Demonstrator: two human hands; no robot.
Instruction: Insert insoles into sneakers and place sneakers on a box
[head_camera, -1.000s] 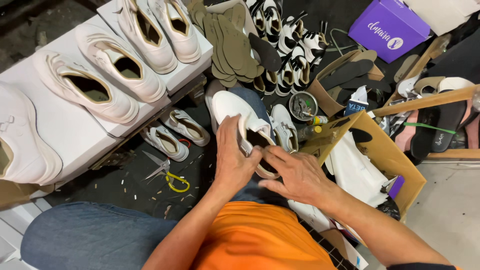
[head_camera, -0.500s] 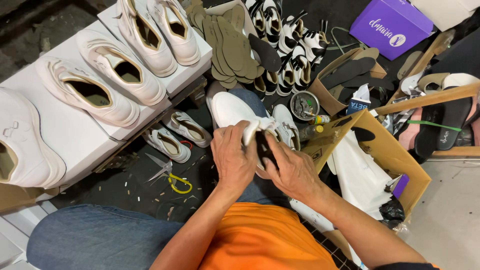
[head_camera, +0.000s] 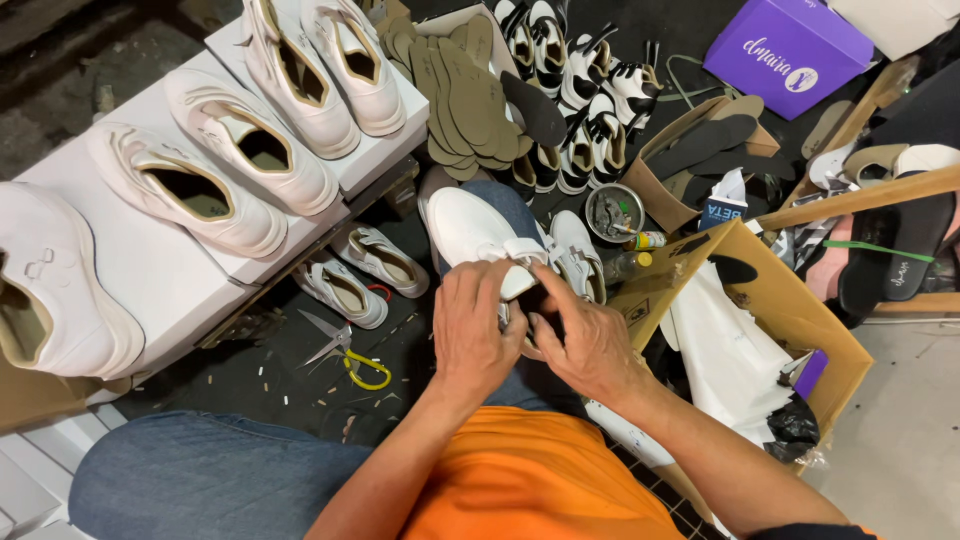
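I am holding a smooth white leather shoe (head_camera: 478, 232) at centre frame, resting on my denim-covered knee. My left hand (head_camera: 475, 330) is curling over its heel end, fingers closed on the upper; my right hand (head_camera: 590, 345) is pinching the rim from the other side. Steel scissors with a yellow loop handle (head_camera: 345, 352) are lying on the dark floor, lower left of the shoe. Olive flat insoles (head_camera: 465, 95) are fanning out at top centre. A round metal tin (head_camera: 613, 211) is sitting right of the shoe.

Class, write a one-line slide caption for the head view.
Both hands, left and right, grip a white shoe over the lap, yellow-handled scissors lying nearby.
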